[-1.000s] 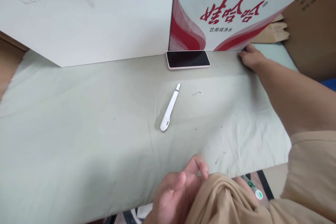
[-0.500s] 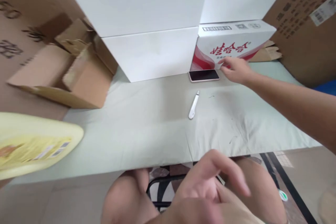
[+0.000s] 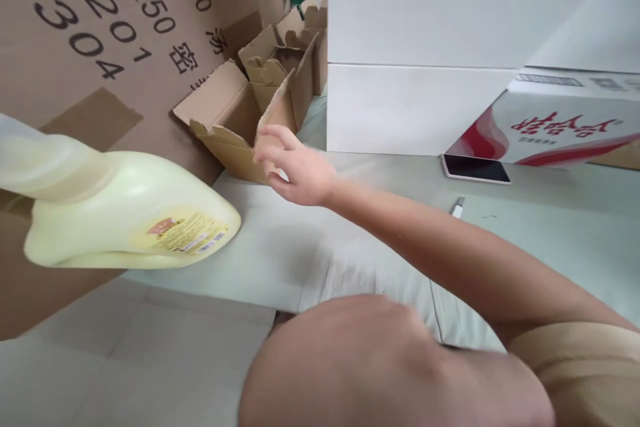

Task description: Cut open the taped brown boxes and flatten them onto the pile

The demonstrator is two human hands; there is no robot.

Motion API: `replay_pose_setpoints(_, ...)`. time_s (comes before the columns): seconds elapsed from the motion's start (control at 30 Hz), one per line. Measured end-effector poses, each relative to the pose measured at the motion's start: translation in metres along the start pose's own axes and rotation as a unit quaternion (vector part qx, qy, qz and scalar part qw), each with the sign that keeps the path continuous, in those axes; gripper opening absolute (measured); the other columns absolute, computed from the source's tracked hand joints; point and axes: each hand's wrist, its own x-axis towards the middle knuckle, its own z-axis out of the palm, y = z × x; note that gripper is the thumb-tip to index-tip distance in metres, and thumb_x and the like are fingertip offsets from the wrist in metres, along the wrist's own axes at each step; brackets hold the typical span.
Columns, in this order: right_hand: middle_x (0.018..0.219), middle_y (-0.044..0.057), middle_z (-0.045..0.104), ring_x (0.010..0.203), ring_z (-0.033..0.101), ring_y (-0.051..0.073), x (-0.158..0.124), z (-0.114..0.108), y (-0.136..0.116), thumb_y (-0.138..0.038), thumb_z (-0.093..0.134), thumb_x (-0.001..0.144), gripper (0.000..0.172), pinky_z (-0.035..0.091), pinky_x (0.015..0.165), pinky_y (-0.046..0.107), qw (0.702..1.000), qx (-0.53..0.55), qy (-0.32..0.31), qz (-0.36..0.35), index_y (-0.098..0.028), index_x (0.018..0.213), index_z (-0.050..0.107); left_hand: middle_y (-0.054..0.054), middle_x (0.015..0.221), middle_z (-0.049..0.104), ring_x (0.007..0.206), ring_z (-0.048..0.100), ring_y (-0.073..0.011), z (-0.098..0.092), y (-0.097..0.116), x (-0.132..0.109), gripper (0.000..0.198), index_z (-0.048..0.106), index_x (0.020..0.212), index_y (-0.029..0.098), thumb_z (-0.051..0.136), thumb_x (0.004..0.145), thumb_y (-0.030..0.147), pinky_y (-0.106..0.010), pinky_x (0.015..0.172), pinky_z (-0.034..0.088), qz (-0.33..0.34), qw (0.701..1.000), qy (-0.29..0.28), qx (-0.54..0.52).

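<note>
My right hand (image 3: 295, 170) reaches across to the left, fingers apart and slightly curled, with nothing in it. It hovers just in front of an open small cardboard box (image 3: 233, 123) on the pale green cloth (image 3: 550, 240). A pale yellow plastic bottle (image 3: 125, 223) with a label lies tilted in the air at the left, its neck running off the frame; what holds it is hidden. My left hand is out of view. A rounded blurred shape, likely my knee (image 3: 390, 360), fills the bottom.
A dark-screened phone (image 3: 475, 168) lies before a red-and-white carton (image 3: 560, 130). A white utility knife (image 3: 457, 207) peeks past my forearm. Stacked white boxes (image 3: 420, 107) stand behind. A big printed cardboard sheet (image 3: 100, 40) leans at the left; floor tiles lie below.
The view has swung left. My right hand left the carton and phone and crossed to the small cardboard box. The yellow bottle came further in. My left hand dropped out of view.
</note>
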Motion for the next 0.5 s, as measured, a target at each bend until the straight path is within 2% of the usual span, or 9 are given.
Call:
replay_pose_setpoints(0.03, 0.173, 0.012, 0.029, 0.135, 0.060, 0.028, 0.008, 0.004, -0.006, -0.019, 0.047, 0.096, 0.039, 0.054, 0.107, 0.043, 1.000, -0.004, 0.001, 0.009, -0.020, 0.132, 0.060, 0.000, 0.055, 0.039, 0.066, 0.052, -0.0237, -0.009, -0.006, -0.003, 0.017, 0.075, 0.075, 0.030, 0.076, 0.079, 0.047, -0.034, 0.063, 0.038, 0.005, 1.000, -0.003, -0.014)
replay_pose_setpoints(0.1, 0.176, 0.009, 0.024, 0.136, 0.060, 0.029, 0.018, 0.007, -0.018, -0.020, 0.045, 0.096, 0.040, 0.056, 0.104, 0.045, 0.999, -0.026, 0.011, 0.020, -0.021, 0.133, 0.060, -0.003, 0.056, 0.043, 0.065, 0.057, -0.0249, -0.026, -0.019, -0.010, 0.027, 0.078, 0.076, 0.029, 0.069, 0.082, 0.054, -0.034, 0.059, 0.038, 0.019, 0.997, -0.048, -0.059)
replay_pose_setpoints(0.17, 0.176, 0.004, 0.027, 0.137, 0.059, 0.030, 0.025, 0.009, -0.028, -0.020, 0.043, 0.096, 0.040, 0.058, 0.102, 0.046, 0.998, -0.056, 0.023, 0.008, -0.025, 0.130, 0.063, -0.005, 0.059, 0.050, 0.064, 0.060, -0.0249, -0.041, -0.030, -0.016, 0.032, 0.082, 0.080, 0.029, 0.065, 0.083, 0.057, -0.034, 0.056, 0.038, 0.023, 0.992, -0.080, -0.098)
replay_pose_setpoints(0.27, 0.176, 0.000, 0.032, 0.125, 0.066, 0.033, 0.032, 0.012, -0.036, -0.024, 0.045, 0.097, 0.035, 0.060, 0.094, 0.051, 0.995, -0.094, -0.001, 0.030, -0.027, 0.120, 0.071, -0.004, 0.061, 0.054, 0.065, 0.060, -0.0251, -0.051, -0.040, -0.021, 0.025, 0.083, 0.085, 0.032, 0.070, 0.078, 0.052, -0.033, 0.054, 0.039, 0.019, 0.990, -0.089, -0.112)
replay_pose_setpoints(0.37, 0.180, 0.002, 0.024, 0.112, 0.069, 0.033, 0.035, 0.014, -0.035, -0.024, 0.050, 0.097, 0.032, 0.061, 0.089, 0.054, 0.989, -0.105, -0.013, 0.100, -0.024, 0.118, 0.073, -0.003, 0.060, 0.053, 0.066, 0.059, -0.0248, -0.045, -0.045, -0.022, 0.018, 0.082, 0.084, 0.033, 0.072, 0.077, 0.046, -0.033, 0.055, 0.038, 0.023, 0.992, -0.092, -0.086)
replay_pose_setpoints(0.43, 0.183, 0.003, 0.015, 0.113, 0.069, 0.032, 0.036, 0.012, -0.034, -0.024, 0.052, 0.097, 0.033, 0.061, 0.090, 0.054, 0.987, -0.096, -0.015, 0.125, -0.023, 0.123, 0.073, -0.003, 0.059, 0.052, 0.066, 0.056, -0.0240, -0.035, -0.046, -0.022, 0.014, 0.080, 0.076, 0.031, 0.072, 0.077, 0.042, -0.033, 0.056, 0.036, 0.022, 0.995, -0.085, -0.053)
replay_pose_setpoints(0.5, 0.181, 0.005, 0.021, 0.118, 0.069, 0.033, 0.037, 0.007, -0.033, -0.026, 0.054, 0.097, 0.033, 0.061, 0.092, 0.052, 0.987, -0.082, -0.039, 0.131, -0.022, 0.125, 0.072, -0.002, 0.053, 0.046, 0.064, 0.052, -0.0226, -0.020, -0.041, -0.020, 0.020, 0.070, 0.061, 0.029, 0.074, 0.078, 0.040, -0.033, 0.057, 0.033, 0.039, 0.998, -0.042, -0.022)
